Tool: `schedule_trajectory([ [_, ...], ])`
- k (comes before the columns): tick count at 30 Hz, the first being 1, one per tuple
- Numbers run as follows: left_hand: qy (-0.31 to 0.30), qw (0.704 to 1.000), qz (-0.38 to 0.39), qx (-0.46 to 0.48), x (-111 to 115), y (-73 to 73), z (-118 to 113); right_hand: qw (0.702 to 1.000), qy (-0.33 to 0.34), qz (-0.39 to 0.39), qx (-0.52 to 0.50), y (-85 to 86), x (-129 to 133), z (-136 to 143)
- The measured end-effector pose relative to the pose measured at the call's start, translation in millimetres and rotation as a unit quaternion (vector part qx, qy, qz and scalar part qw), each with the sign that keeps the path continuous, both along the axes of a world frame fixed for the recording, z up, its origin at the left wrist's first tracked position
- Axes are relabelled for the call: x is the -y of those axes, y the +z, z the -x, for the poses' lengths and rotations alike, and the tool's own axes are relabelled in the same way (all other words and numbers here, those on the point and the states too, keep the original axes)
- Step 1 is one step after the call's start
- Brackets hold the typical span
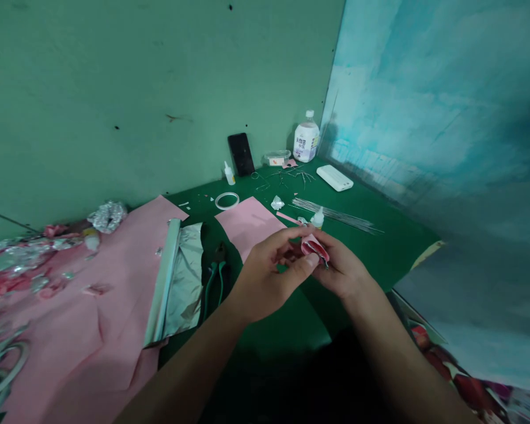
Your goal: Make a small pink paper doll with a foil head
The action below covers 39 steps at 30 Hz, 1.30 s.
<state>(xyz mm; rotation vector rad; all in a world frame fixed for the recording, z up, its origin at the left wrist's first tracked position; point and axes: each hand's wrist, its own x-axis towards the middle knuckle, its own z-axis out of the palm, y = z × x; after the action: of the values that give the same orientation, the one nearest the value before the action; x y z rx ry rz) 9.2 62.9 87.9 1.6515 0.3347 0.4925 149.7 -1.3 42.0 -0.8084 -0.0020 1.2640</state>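
Between both hands, above the green table, is a small rolled piece of pink paper (314, 247) with a hollow middle and a dark, shiny edge at its lower right. My left hand (271, 268) pinches it from the left, thumb across its lower front. My right hand (338, 265) wraps round it from the right, its fingers partly hidden behind it. Just beyond the hands lie a narrow pink paper strip (288, 218) and a small glue bottle (318, 218). A pink paper sheet (251, 221) lies flat to the left of them.
Pliers (219, 265) and a foil roll (165, 277) lie left, beside large pink sheets (115, 294) and crumpled foil (108, 217). Thin wires (335, 216), a white power bank (334, 178), a tape ring (227, 201), a phone (241, 154) and a drink bottle (306, 138) are farther back.
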Motion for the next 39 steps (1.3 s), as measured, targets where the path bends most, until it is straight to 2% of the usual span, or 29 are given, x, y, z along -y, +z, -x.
schedule_trajectory([
  [6,0.044,0.998,-0.030,-0.015,1.0,-0.3,-0.6,0.999,-0.025,-0.004,0.020,-0.3,2.0,-1.6],
  [11,0.038,0.998,-0.029,-0.032,-1.1,-3.9,-2.1,0.997,-0.053,-0.001,0.048,-2.9,3.1,-3.3],
  [13,0.036,0.997,-0.031,-0.053,-1.9,-6.1,-2.8,0.996,-0.070,0.004,0.053,-4.5,2.1,-3.8],
  [17,0.026,0.992,-0.040,-0.115,-3.7,-8.1,-1.8,0.994,-0.065,0.011,0.091,-5.3,-0.6,-5.4],
  [20,0.009,0.984,-0.072,-0.164,-5.6,-5.0,1.8,0.988,-0.079,0.008,0.135,-4.1,-2.1,-6.6],
  [24,-0.063,0.974,-0.103,-0.190,-11.2,-4.2,4.2,0.975,-0.105,-0.028,0.192,-4.2,-1.4,-7.6],
  [26,-0.042,0.977,-0.106,-0.180,-15.6,-8.9,2.0,0.961,-0.107,-0.039,0.252,-5.8,1.0,-8.3],
  [28,0.060,0.978,-0.133,-0.150,-20.6,-14.9,-1.4,0.941,-0.085,-0.044,0.325,-7.7,5.1,-8.9],
  [30,0.179,0.955,-0.214,-0.099,-26.0,-19.1,-3.8,0.917,-0.038,-0.043,0.396,-8.0,10.2,-8.4],
  [32,0.234,0.920,-0.310,-0.048,-31.1,-19.4,-3.5,0.886,0.012,-0.036,0.462,-6.0,15.6,-6.4],
  [33,0.230,0.911,-0.342,-0.030,-33.5,-18.3,-2.4,0.869,0.034,-0.030,0.493,-4.1,18.1,-4.8],
  [35,0.186,0.918,-0.350,-0.011,-37.5,-14.5,0.7,0.832,0.071,-0.017,0.550,0.3,22.0,-1.0],
  [37,0.147,0.941,-0.305,-0.011,-40.1,-10.9,3.5,0.800,0.105,-0.014,0.590,4.0,24.4,2.4],
  [39,0.137,0.959,-0.248,-0.024,-41.6,-8.8,4.5,0.781,0.120,-0.019,0.613,5.5,25.4,4.7],
])
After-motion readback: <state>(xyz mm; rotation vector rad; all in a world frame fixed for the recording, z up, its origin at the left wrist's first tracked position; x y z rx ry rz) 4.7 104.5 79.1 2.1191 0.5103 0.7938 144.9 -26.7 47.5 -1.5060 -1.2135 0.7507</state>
